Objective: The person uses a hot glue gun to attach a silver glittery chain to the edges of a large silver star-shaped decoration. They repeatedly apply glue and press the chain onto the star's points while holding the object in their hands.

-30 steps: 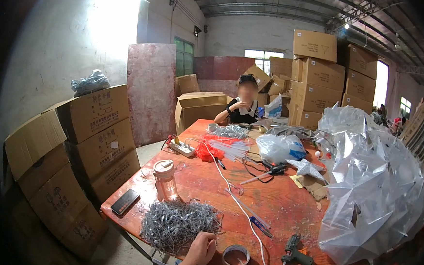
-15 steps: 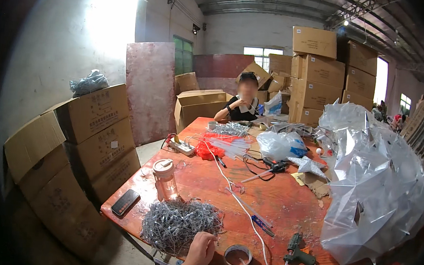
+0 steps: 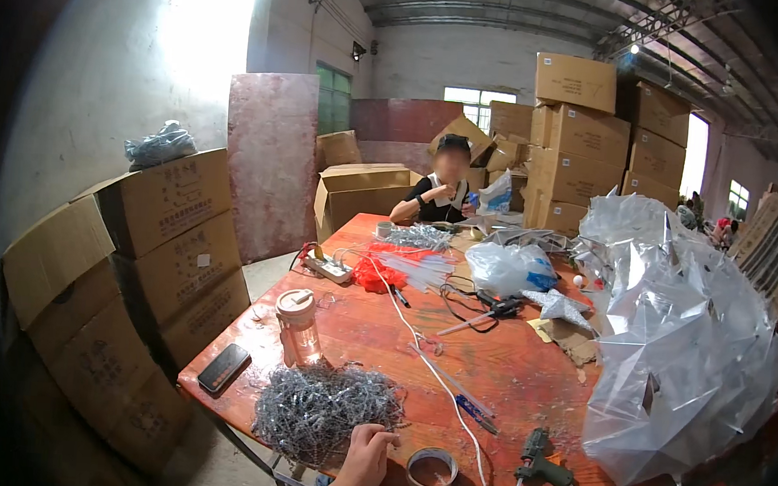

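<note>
My left hand comes in from the lower edge, beside the near right side of a silvery-grey tangled tinsel pile. Its fingers are curled in, and what they may hold is hidden. Just right of it a roll of tape lies flat on the red table. Farther right a dark green glue gun lies with a clear stick in it. My right hand is out of sight.
A pink bottle and a phone stand and lie at left. A white cord crosses the middle. Silvery plastic-wrapped stars crowd the right. Across the table sits a person. Cartons stack at left.
The whole view has shifted slightly to the left. My left hand stays beside the tinsel, its fingers still curled, and the person across has shifted their hands a little.
</note>
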`<state>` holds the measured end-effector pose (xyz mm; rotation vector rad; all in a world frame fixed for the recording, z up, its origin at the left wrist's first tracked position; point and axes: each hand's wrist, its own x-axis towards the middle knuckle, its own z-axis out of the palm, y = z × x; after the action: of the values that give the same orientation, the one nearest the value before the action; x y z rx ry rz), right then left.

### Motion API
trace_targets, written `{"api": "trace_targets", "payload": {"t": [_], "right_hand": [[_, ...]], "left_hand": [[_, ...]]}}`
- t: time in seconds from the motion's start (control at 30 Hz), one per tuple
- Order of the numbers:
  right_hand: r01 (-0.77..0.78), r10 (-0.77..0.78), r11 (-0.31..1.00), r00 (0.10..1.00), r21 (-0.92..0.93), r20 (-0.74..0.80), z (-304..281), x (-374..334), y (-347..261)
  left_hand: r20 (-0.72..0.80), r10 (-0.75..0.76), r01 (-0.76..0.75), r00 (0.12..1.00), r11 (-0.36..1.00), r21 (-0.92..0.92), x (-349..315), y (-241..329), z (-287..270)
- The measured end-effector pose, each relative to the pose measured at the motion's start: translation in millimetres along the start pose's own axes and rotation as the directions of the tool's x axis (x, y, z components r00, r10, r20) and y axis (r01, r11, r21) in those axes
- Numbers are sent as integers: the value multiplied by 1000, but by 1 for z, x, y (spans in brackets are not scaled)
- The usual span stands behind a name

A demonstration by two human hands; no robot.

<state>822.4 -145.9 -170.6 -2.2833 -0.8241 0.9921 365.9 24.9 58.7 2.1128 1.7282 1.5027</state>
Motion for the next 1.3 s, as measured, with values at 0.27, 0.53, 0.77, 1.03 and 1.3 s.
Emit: {"api": "trace_targets", "payload": {"t": [0.27,0.53,0.77,1.03,1.3], "right_hand": [[-8,8,1000,1000,-1,-9,-4,-8,14],[333,-317,943,867,-25,-385,-94,-21,132],[670,-849,446,107,-593,-518,-256,-56,-259],[612,-989,145,80,-778,-121,-215,-16,-436],[541,-992,105,4,-834,-123,-181,11,-435]], "left_hand": [[47,21,-17,999,996,-83,0,-3,-2],[38,-123,128,992,967,-220,-5,-9,4],[-14,-152,141,988,946,-290,-10,-8,10],[-75,112,-121,991,983,-137,-7,-14,6],[5,54,-54,999,998,36,-7,-16,6]]}}
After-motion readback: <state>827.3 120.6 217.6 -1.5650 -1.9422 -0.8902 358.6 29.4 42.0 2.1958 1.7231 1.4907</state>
